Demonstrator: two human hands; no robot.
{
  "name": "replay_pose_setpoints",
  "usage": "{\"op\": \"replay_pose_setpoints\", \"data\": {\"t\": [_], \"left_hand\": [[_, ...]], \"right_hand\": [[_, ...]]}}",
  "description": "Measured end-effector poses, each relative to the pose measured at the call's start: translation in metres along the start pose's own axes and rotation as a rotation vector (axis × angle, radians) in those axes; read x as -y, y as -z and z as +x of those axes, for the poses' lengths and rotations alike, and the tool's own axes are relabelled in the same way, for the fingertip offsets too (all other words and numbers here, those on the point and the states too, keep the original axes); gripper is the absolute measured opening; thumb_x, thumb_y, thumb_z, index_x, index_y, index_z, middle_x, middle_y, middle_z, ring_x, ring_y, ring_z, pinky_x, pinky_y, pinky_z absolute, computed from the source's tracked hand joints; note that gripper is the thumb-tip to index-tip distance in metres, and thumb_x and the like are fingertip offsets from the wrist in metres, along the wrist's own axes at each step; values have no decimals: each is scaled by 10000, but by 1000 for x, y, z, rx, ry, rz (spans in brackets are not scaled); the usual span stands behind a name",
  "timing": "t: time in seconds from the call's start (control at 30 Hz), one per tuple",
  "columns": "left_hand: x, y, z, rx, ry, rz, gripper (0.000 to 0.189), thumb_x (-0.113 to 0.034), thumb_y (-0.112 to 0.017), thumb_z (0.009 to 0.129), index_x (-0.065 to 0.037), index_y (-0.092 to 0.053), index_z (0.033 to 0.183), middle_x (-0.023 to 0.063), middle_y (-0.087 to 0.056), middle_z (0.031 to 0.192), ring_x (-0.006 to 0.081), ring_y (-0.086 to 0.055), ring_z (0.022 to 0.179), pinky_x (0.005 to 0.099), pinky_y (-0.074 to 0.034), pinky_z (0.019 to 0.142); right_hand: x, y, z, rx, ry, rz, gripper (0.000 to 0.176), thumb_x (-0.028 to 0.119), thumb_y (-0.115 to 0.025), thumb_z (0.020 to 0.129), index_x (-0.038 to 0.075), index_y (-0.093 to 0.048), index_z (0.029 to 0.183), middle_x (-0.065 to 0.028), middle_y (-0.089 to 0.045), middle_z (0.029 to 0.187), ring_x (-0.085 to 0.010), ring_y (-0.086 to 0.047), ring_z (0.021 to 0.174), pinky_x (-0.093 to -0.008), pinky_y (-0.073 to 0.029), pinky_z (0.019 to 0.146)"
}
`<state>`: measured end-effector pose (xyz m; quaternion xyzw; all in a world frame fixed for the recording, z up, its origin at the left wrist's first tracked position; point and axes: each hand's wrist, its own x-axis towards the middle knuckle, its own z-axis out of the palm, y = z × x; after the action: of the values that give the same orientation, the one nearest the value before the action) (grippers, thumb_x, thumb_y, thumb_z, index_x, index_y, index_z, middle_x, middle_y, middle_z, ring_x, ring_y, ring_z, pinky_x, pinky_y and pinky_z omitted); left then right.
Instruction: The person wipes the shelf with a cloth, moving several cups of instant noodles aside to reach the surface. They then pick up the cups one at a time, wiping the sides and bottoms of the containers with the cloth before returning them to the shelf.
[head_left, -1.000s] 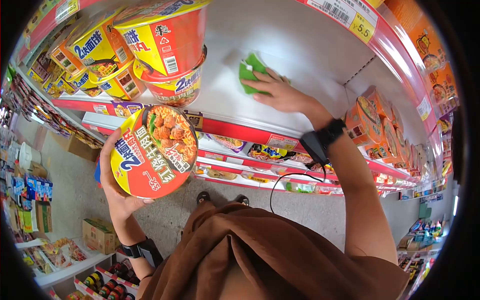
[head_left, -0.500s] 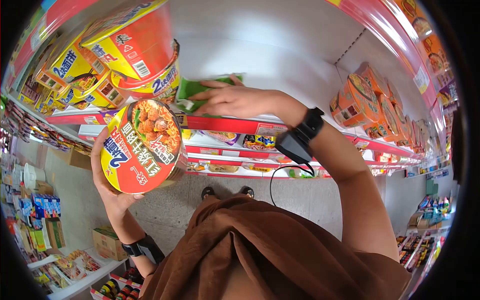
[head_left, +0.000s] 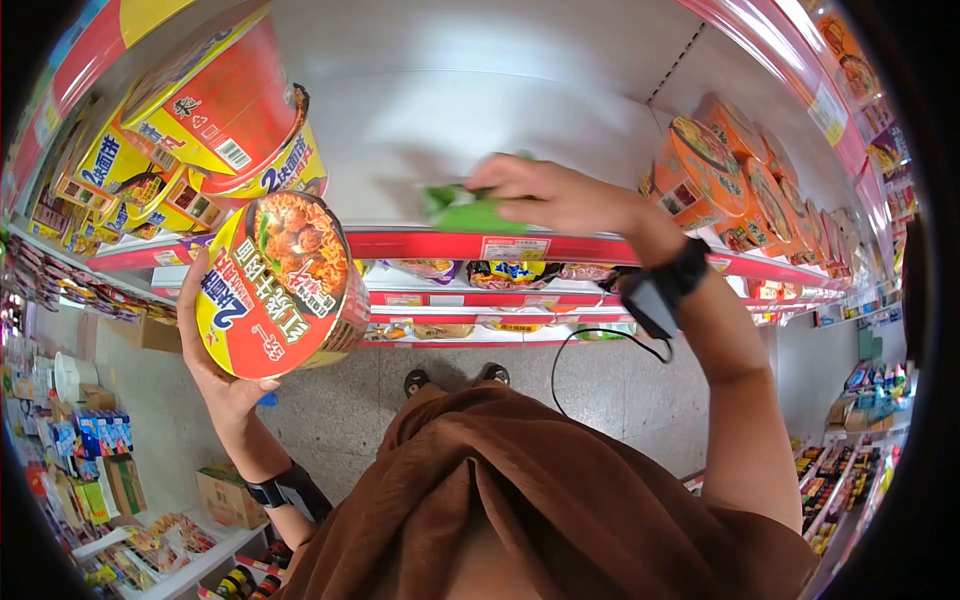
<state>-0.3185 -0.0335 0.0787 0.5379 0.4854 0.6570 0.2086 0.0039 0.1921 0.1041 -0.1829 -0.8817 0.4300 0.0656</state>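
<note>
My left hand grips a large instant noodle bucket from its left side, its printed lid facing up toward me. The bucket is held just in front of the shelf edge. On the white shelf, my right hand is closed on a green cloth, pressed near the red front edge. The cloth and fingers are slightly blurred by motion. More red and yellow noodle buckets are stacked on the shelf, left of the cloth.
Orange noodle buckets stand at the shelf's right end. Lower shelves hold packaged noodles. A black cable hangs from my right wrist device. Cardboard boxes and a goods rack are behind me at left.
My right hand and the green cloth have slid right along the shelf, away from the stacked buckets. The held bucket has shifted slightly left with my left hand.
</note>
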Motion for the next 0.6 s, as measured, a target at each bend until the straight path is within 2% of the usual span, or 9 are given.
{"op": "replay_pose_setpoints", "data": {"t": [0.07, 0.13, 0.17, 0.27, 0.33, 0.4, 0.47, 0.6], "left_hand": [[-1, -2, 0, 2, 5, 12, 1171, -498, -884, 514, 8, -336, 1417, 182, -402, 1417, 257, -480, 1258, 412, -452, 1030], [0, -1, -2, -22, -6, 23, 1166, -498, -884, 509, 8, -345, 1411, 179, -407, 1413, 256, -482, 1255, 417, -446, 1036], [0, 0, -2, -27, -15, 31, 1168, -498, -884, 508, 8, -346, 1412, 181, -408, 1412, 255, -479, 1258, 417, -447, 1035], [0, 0, -1, -25, -35, 37, 1173, -502, -884, 507, 13, -344, 1412, 184, -407, 1412, 255, -481, 1258, 416, -451, 1030], [-1, -3, 3, -7, -45, 29, 1176, -505, -883, 508, 20, -342, 1411, 184, -406, 1412, 256, -486, 1254, 414, -454, 1027], [-4, -7, 7, 3, -42, -4, 1188, -519, -882, 508, 37, -338, 1406, 192, -418, 1400, 261, -509, 1233, 414, -458, 1022], [-6, -15, 14, 7, -65, -5, 1213, -545, -880, 501, 48, -330, 1406, 202, -436, 1381, 266, -529, 1213, 419, -458, 1022], [-11, -35, 31, 59, -79, -45, 1258, -598, -871, 480, 42, -323, 1413, 180, -430, 1390, 261, -512, 1235, 422, -434, 1045]], "right_hand": [[4, 16, -33, 6, -9, -112, 306, 98, -483, 964, 40, -484, 1265, -109, -538, 1259, -216, -496, 1195, -364, -399, 1001], [12, 19, -51, -17, -210, -103, 351, 101, -502, 953, 49, -473, 1299, -110, -534, 1287, -211, -528, 1158, -356, -411, 986], [12, 18, -47, -13, -206, -102, 351, 101, -502, 953, 49, -473, 1299, -110, -534, 1287, -211, -528, 1158, -356, -411, 986], [11, 10, -24, -24, -167, -4, 369, 83, -507, 940, 59, -476, 1306, -109, -578, 1235, -218, -569, 1108, -361, -412, 984], [1, -9, 11, 39, -6, 7, 363, 66, -498, 928, 58, -487, 1291, -118, -619, 1190, -229, -598, 1080, -359, -419, 966], [6, -22, 52, 34, 110, -78, 362, 58, -481, 921, 58, -497, 1283, -140, -641, 1156, -237, -607, 1084, -354, -420, 956], [17, -31, 82, 47, 104, -235, 350, 95, -482, 915, 46, -521, 1259, -139, -661, 1117, -225, -607, 1091, -357, -427, 946], [11, -41, 78, -84, 180, -114, 326, 113, -477, 895, 35, -568, 1198, -147, -678, 1028, -251, -627, 1033, -393, -447, 912]]}}
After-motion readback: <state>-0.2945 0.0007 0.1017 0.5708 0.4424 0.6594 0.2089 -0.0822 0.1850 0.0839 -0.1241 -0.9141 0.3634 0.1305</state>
